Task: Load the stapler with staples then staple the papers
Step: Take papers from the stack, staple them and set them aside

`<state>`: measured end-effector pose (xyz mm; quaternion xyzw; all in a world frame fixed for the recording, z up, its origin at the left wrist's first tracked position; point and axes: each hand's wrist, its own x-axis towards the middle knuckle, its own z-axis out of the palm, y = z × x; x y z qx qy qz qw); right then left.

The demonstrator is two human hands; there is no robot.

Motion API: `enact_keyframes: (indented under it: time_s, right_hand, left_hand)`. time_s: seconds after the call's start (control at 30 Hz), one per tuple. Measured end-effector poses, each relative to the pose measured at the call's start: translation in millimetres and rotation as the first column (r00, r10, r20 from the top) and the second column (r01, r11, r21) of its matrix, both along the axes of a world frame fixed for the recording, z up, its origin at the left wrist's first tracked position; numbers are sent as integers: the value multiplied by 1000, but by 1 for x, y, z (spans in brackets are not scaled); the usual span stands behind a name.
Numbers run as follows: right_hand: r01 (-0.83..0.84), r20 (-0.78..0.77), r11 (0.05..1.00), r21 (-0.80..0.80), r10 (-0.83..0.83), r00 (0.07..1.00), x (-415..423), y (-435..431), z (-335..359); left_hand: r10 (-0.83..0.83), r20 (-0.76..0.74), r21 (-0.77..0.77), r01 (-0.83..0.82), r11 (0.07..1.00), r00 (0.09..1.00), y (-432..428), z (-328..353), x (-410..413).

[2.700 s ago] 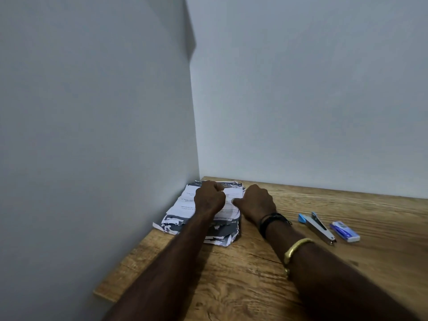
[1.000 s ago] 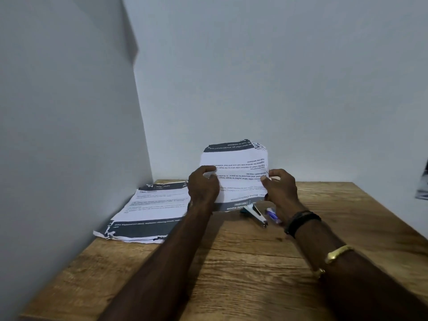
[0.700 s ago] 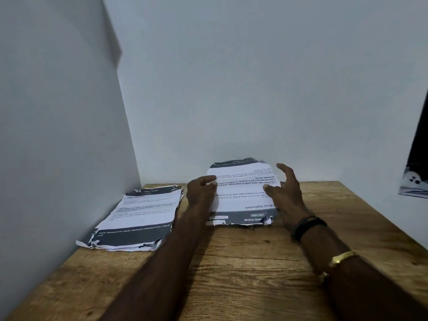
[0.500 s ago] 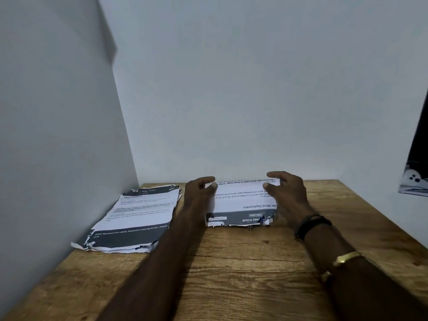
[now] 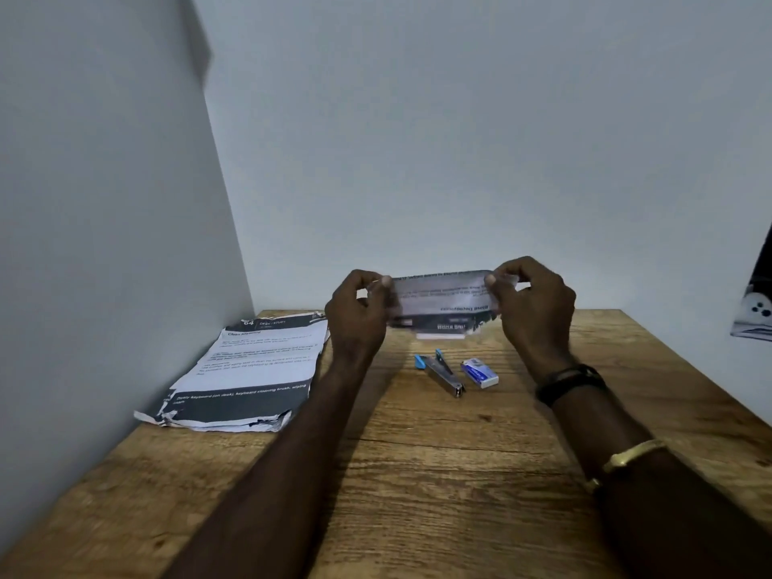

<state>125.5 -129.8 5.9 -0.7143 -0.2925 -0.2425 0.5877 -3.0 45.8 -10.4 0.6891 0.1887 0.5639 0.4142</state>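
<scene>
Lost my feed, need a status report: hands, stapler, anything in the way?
Left hand and right hand hold a paper bundle aloft. Stapler untouched on table, staple box beside it. Nothing blocking.

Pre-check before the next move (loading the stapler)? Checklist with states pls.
1. Stapler within reach on the table, untouched: ok.
2. Staple box beside the stapler, to its right: ok.
3. Hands free to pick up the stapler: not ok. Left hand and right hand both pinch the lifted sheets.
4. Lifted sheets squared up: cannot tell, blurred.
5. Stapler loaded: cannot tell, magazine not visible.
6. Paper stack at left clear of the stapler: ok.
</scene>
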Motion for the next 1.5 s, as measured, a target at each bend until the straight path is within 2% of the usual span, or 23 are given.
enact_keyframes:
  time_s: [0.07,0.13,0.23,0.37,0.43,0.5,0.57,0.67,0.73,0.8,0.87,0.93,1.03,1.1,1.2,1.3,1.4,1.5]
  right_hand:
    - [-89,-23,995,47,90,996,-3,1,3]
    - [-158,-32,984,77,161,986,-4,1,2]
    - [-175,-55,983,60,178,982,-1,0,-3]
    - [-207,-72,977,43,210,975,3,-2,-8]
    - [-252,-122,967,45,255,959,5,-3,-10]
    - [-290,-168,957,11,288,943,5,-4,-11]
    - [-293,-182,951,-95,273,945,3,-5,-12]
    - [-196,-145,893,-406,148,978,-4,-4,-12]
    - [-179,-146,768,-615,112,983,-12,-2,-10]
    - [-159,-135,590,-792,86,987,-23,1,-11]
    - [-30,-9,416,-909,53,999,-32,7,-15]
    - [56,83,360,-931,60,995,-37,12,-21]
    - [33,71,420,-907,74,995,-38,15,-21]
    - [-67,-27,517,-853,85,996,-36,13,-18]
    - [-271,-245,673,-688,136,960,-28,7,-12]
    - [-380,-365,795,-473,216,906,-21,4,-11]
    - [-493,-496,842,-220,339,800,-19,5,-8]
    - [-586,-618,806,83,503,604,-19,7,-6]
  left_hand:
    - [-126,144,-226,156,962,982,0,3,2]
    - [-184,244,-380,269,885,952,3,2,2]
    - [-278,309,-512,406,757,909,6,4,-3]
    - [-466,296,-659,531,533,834,14,3,-11]
    - [-526,273,-667,552,500,806,18,-1,-12]
    - [-523,209,-637,521,568,826,21,-7,-9]
    - [-481,154,-578,474,665,863,24,-13,-3]
    - [-417,60,-494,390,777,907,31,-22,2]
    - [-354,-23,-468,302,830,935,35,-28,5]
    - [-303,-77,-447,238,862,950,39,-33,7]
    - [-273,-103,-442,202,874,957,42,-37,10]
    - [-268,-106,-433,198,879,958,43,-39,11]
    - [-260,-103,-380,203,902,960,41,-39,9]
    - [-241,-123,-333,189,924,963,40,-39,7]
    - [-193,-175,-407,108,907,965,38,-37,5]
    - [-247,-122,-465,164,870,961,35,-34,5]
    - [-261,-151,-473,163,866,953,30,-30,2]
    - [-298,-115,-502,204,840,948,20,-25,2]
